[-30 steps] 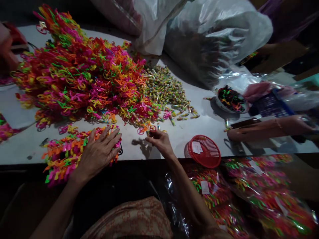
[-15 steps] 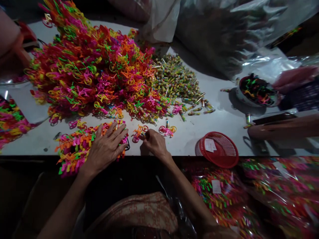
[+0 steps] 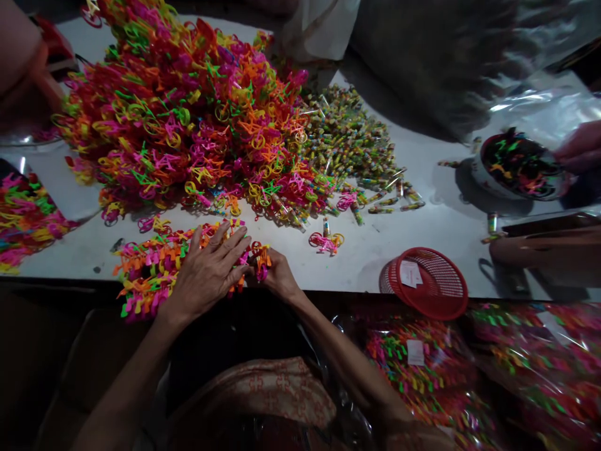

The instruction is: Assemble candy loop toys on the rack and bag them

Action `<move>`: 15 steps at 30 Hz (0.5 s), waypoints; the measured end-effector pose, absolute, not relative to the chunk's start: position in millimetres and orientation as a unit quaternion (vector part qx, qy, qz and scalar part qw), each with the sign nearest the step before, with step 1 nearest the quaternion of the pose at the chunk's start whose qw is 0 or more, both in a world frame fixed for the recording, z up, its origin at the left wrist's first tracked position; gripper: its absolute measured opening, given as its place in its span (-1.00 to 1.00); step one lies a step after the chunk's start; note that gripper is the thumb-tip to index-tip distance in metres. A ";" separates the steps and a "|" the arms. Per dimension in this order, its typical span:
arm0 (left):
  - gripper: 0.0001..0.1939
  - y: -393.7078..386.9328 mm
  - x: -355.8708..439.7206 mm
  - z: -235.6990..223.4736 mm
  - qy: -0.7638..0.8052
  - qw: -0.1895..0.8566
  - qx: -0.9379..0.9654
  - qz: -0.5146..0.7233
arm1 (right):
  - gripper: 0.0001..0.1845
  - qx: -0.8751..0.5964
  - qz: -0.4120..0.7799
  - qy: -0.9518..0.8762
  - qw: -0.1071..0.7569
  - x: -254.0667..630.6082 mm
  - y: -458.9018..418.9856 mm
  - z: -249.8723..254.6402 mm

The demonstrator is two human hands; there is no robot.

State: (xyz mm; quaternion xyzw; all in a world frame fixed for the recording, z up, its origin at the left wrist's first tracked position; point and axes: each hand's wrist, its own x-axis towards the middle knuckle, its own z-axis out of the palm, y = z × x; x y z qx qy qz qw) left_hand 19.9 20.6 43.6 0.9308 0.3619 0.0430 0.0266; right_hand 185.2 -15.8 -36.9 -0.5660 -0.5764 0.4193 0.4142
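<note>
My left hand [image 3: 206, 274] lies flat with its fingers stretched over packed rows of small colourful plastic toys [image 3: 153, 263] at the table's front edge. Close beside its fingertips, my right hand [image 3: 279, 274] is closed on a small toy bicycle [image 3: 261, 258] in orange, yellow and pink, at the right end of the rows. My right fingertips are partly hidden behind the toy. On the table to the right lies another pink and yellow toy bicycle [image 3: 326, 243], with a small candy-filled tube [image 3: 325, 225] just behind it.
A large heap of plastic toy parts [image 3: 188, 119] covers the back left, with a pile of small filled tubes [image 3: 352, 138] beside it. A red basket [image 3: 425, 282] overhangs the front edge. Another person's hand [image 3: 582, 147] touches a bowl [image 3: 516, 166] at right. Bagged toys [image 3: 422, 357] lie below.
My right hand has lifted the toy bicycle from the table and brought it left, against the end of the rows. My left hand stays on the rows. Another person's hand has come to the bowl.
</note>
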 end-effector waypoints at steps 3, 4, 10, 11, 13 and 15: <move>-0.52 20.2 20.8 42.2 0.366 0.030 0.929 0.035 | -0.68 -0.576 0.371 -0.632 0.362 186.8 -18.3 -34.0; -0.52 20.3 21.1 41.6 0.368 0.030 0.929 0.033 | -0.70 -0.580 0.358 -0.649 0.339 186.3 -19.3 -32.3; -0.46 22.7 21.4 42.5 0.370 0.033 0.928 0.030 | -0.93 -0.624 0.297 -0.707 0.151 172.2 -18.0 -19.7; -0.47 23.5 20.8 43.1 0.369 0.032 0.929 0.030 | -0.92 -0.628 0.291 -0.708 0.141 170.1 -17.4 -19.2; -0.50 25.5 19.0 43.3 0.368 0.032 0.929 0.031 | -0.92 -0.634 0.293 -0.700 0.151 167.8 -17.4 -21.1; -0.52 27.7 17.4 41.8 0.373 0.034 0.926 0.041 | -0.93 -0.638 0.294 -0.682 0.200 167.9 -18.7 -26.3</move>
